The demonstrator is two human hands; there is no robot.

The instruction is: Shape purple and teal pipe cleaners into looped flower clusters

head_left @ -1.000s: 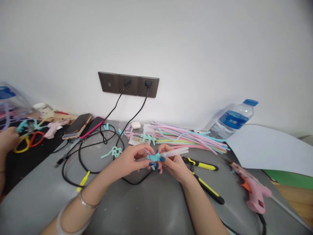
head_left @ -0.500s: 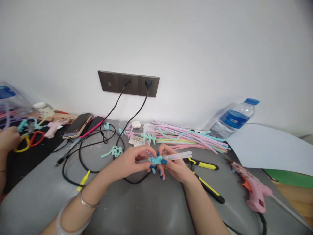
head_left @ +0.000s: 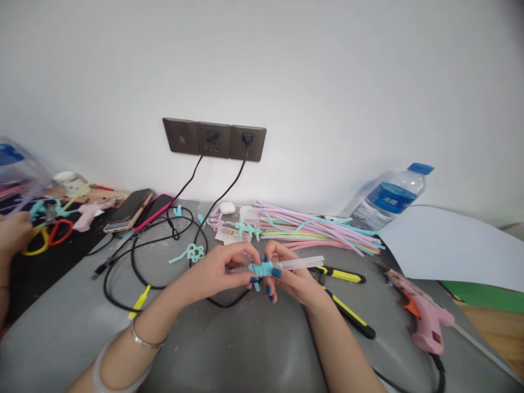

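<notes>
Between both hands, above the grey table, is a light-blue fuzzy coil (head_left: 262,268) wound around pale translucent sticks (head_left: 305,262). My left hand (head_left: 225,266) pinches the coil's left end between thumb and forefinger. From the right, my right hand (head_left: 289,277) grips the coil's other end, its thumb lying on the front. The sticks poke out to the right past my right hand. A short blue end hangs below the coil. Behind the hands lies a bundle of pastel fuzzy stems (head_left: 319,226), and a looped mint-green piece (head_left: 195,252) lies to the left.
Yellow-and-black pliers (head_left: 347,312) and a pink glue gun (head_left: 428,322) lie at the right. A tilted water bottle (head_left: 393,196) is behind them. Black cables (head_left: 135,256) loop at the left near two phones (head_left: 131,209). Another person's hand (head_left: 14,234) is at far left.
The fingers and coil have shifted very slightly, and the sticks reach a little further right. The other person's hand at far left still holds its place.
</notes>
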